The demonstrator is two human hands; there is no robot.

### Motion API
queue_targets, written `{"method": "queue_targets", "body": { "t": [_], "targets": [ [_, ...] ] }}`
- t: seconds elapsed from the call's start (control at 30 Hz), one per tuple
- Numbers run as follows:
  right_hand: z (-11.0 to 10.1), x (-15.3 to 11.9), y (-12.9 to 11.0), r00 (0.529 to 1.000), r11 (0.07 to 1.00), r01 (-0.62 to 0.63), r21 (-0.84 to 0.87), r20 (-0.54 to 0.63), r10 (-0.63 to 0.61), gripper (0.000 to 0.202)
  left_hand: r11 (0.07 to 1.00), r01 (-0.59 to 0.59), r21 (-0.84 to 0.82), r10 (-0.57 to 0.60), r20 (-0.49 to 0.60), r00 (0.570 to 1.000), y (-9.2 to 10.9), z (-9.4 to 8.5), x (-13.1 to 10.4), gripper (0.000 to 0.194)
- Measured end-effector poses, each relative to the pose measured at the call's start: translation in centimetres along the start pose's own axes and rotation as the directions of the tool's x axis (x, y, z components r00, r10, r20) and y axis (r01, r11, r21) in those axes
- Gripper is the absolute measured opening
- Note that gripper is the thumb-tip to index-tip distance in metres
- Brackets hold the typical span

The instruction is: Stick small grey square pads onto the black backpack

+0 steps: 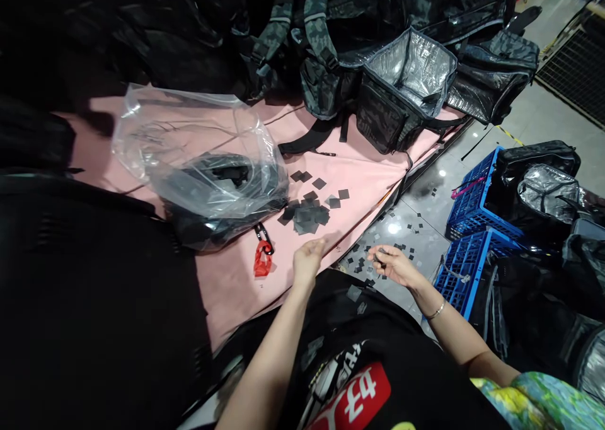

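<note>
- Right of centre, our right hand [396, 266] pinches a small dark item [379, 257], probably for fine control
- Mid-frame, our left hand [308, 257] has fingertips together; we cannot tell if they grip anything
- Squares [309, 217] lie heaped centrally on cloth [231, 297], likely for easy reach
- They look dark, thin, flat

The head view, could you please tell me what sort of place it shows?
Probably a bag workshop: an open silver-lined bag, blue crates and a pile of small dark squares suggest it.
</note>
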State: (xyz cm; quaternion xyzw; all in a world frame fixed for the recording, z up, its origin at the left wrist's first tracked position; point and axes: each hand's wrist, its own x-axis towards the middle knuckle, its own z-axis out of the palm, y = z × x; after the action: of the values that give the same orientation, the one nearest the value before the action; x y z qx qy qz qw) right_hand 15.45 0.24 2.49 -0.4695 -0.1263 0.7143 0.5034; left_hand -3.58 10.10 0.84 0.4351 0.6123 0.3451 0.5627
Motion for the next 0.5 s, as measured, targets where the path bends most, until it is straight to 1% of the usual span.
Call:
{"method": "queue_targets", "body": {
  "t": [0.07,0.13,0.2,0.27,0.33,0.4,0.47,0.5],
  "targets": [
    [0.4,0.1,0.1,1.0,0.998,0.006,-0.067,0.015,-0.005,0.036,1.0,0.008,0.006,-0.008,0.06,0.998,-0.5,1.1,-2.1,0.038],
    [0.7,0.1,0.2,0.999,0.988,0.01,-0.155,0.048,-0.002,0.036,1.0,-0.007,0.016,0.004,0.17,0.986,-0.5,1.9,-3.8,0.037],
    [1.0,-0.1,0.1,0.997,0.977,0.013,-0.212,0.083,0.005,0.036,0.998,-0.055,0.03,0.044,0.302,0.952,-0.3,2.6,-5.0,0.04],
    [1.2,-0.4,0.1,0.995,0.972,0.013,-0.235,0.099,0.011,0.038,0.989,-0.142,0.039,0.115,0.392,0.913,0.0,2.9,-5.6,0.036],
    [1.2,-0.7,0.1,0.994,0.972,0.004,-0.237,0.11,0.023,0.039,0.971,-0.234,0.057,0.19,0.411,0.892,0.1,3.2,-5.9,0.025],
    [1.0,-0.9,0.2,0.99,0.976,-0.033,-0.216,0.128,0.062,0.042,0.949,-0.3,0.098,0.24,0.39,0.889,0.1,3.3,-6.2,0.018],
    [0.6,-1.0,0.2,0.979,0.979,-0.101,-0.178,0.156,0.129,0.047,0.936,-0.316,0.154,0.247,0.353,0.902,0.0,3.3,-6.4,0.018],
    [0.4,-1.1,0.2,0.972,0.978,-0.136,-0.157,0.172,0.162,0.049,0.937,-0.305,0.172,0.237,0.327,0.915,-0.1,3.3,-6.5,0.018]
  ]
}}
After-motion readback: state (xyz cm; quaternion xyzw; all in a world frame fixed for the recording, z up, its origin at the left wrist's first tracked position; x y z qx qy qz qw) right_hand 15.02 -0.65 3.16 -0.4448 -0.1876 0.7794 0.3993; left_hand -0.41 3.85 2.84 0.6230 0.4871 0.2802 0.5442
